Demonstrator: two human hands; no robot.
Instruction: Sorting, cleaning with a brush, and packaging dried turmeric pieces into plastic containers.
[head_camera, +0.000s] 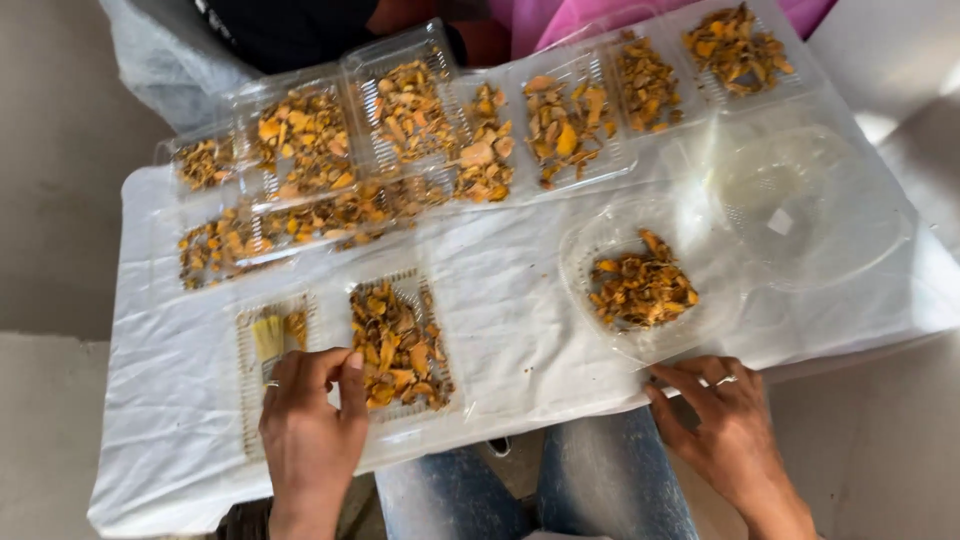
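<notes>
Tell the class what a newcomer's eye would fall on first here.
Bright orange-yellow dried pieces fill clear plastic trays ranged along the far side of a white-covered board. A round clear dish of the same pieces lies near the right hand; the left hand touches a near tray.

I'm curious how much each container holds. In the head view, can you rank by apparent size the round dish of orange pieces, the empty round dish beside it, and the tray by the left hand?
1. Empty round dish, largest.
2. Round dish of orange pieces.
3. Rectangular tray by the left hand, similar to the second; its nearness to the camera makes that order unsure.
</notes>
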